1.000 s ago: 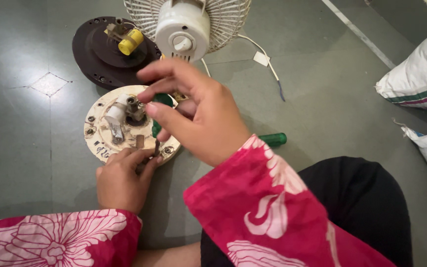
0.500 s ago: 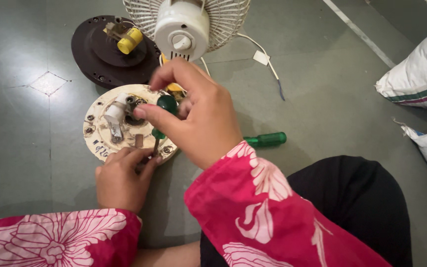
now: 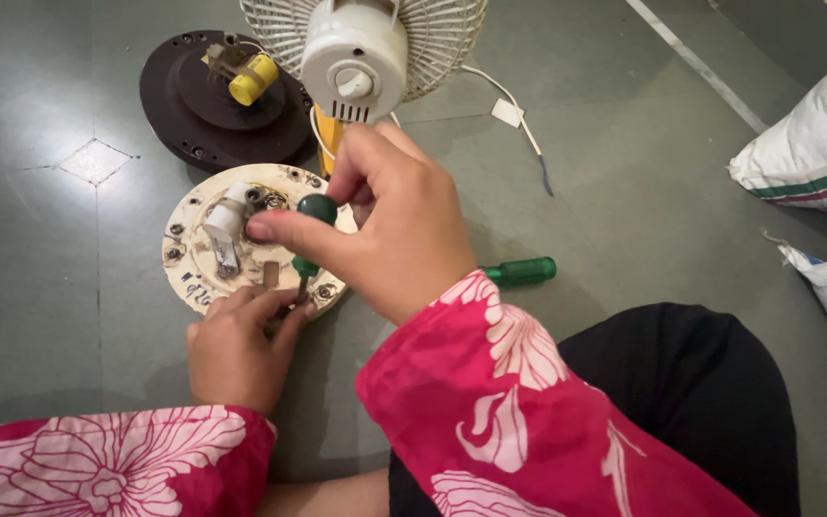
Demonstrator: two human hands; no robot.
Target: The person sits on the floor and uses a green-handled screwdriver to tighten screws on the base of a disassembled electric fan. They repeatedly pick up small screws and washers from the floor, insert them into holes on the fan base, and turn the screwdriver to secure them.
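— What had changed in that last second?

— The right hand (image 3: pixel 390 225) had brought a green-handled screwdriver (image 3: pixel 310 235) upright over the cream round plate (image 3: pixel 205 287); a second before, its fingers were only closing on the handle. Now thumb and fingers pinched the handle's top, tip down at the plate's 5 o'clock edge. The left hand (image 3: pixel 236 345) stayed at the plate's 6 o'clock rim, fingers curled and pressed against it.

— Meaning?

— Probably a screw at that edge was being worked (the tip itself was partly hidden).

— Room around?

— Tight at 12 o'clock: the white fan motor housing (image 3: pixel 356 57) and the dark round base (image 3: pixel 193 115) at 11. A second green screwdriver (image 3: pixel 521 272) lay at 3. The floor (image 3: pixel 50 239) at 9 o'clock was open.
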